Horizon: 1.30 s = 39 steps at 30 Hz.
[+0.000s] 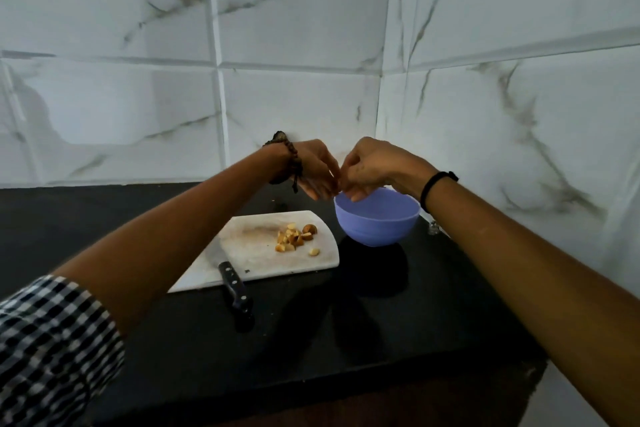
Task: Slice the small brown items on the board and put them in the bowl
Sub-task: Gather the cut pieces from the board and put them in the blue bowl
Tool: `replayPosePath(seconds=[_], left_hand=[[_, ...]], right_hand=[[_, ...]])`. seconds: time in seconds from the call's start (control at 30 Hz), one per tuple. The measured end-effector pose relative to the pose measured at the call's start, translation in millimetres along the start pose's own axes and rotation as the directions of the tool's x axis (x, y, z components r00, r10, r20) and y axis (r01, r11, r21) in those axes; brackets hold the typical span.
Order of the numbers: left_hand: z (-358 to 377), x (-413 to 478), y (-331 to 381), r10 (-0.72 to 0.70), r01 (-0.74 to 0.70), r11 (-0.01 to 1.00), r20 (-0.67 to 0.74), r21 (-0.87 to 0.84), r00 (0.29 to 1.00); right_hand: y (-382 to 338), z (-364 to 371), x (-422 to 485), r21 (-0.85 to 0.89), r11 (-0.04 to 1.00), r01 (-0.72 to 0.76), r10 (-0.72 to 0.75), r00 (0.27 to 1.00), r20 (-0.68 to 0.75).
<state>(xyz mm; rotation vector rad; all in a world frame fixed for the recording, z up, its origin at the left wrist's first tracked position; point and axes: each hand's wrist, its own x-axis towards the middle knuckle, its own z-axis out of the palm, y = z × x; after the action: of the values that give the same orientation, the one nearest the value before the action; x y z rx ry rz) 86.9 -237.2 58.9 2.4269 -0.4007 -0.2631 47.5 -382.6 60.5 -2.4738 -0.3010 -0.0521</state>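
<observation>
Several cut brown pieces [293, 236] lie in a small heap on the white cutting board [256, 260]. To the right of the board stands a purple bowl [377, 222]. Both hands are raised over the bowl's back left rim and meet there. My left hand [317, 168] has its fingers pointing down, fairly straight. My right hand [369, 166] has its fingers curled toward the left hand's fingertips, with a small brownish bit between them. The inside of the bowl is mostly hidden from here. A black-handled knife [235, 289] rests across the board's front edge, its blade under my left arm.
The black counter [346, 340] runs back to marble-patterned wall tiles at the rear and right. Its front edge is near the bottom of the view. A small shiny object [433, 227] sits right of the bowl by the wall.
</observation>
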Motion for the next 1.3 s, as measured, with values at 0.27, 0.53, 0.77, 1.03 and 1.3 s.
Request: replayPosePath(seconds=[0.27,0.53,0.77,1.03,1.3], left_hand=[[0,-10,-44,-0.239,0.186,0.918,0.115,0.351,0.964],[13,-18,-78,-0.300,0.246,0.937,0.204,0.249,0.932],[11,-17,-85,-0.224,0.194,0.965,0.168,0.176,0.960],[9,-23,-85,-0.234,0.202,0.965,0.199,0.168,0.952],[8,-32,-88,-0.094,0.056,0.958,0.125,0.280,0.988]], right_hand=[[-21,60,7,-0.340,0.922,0.184,-0.131,0.976,0.173],[-20,114,26,-0.446,0.871,0.205,-0.080,0.956,0.284],[-30,97,23,-0.410,0.893,0.186,-0.069,0.956,0.284],[-32,88,10,-0.272,0.962,0.015,0.128,0.855,0.503],[-21,100,12,-0.042,0.995,-0.091,0.100,0.915,0.391]])
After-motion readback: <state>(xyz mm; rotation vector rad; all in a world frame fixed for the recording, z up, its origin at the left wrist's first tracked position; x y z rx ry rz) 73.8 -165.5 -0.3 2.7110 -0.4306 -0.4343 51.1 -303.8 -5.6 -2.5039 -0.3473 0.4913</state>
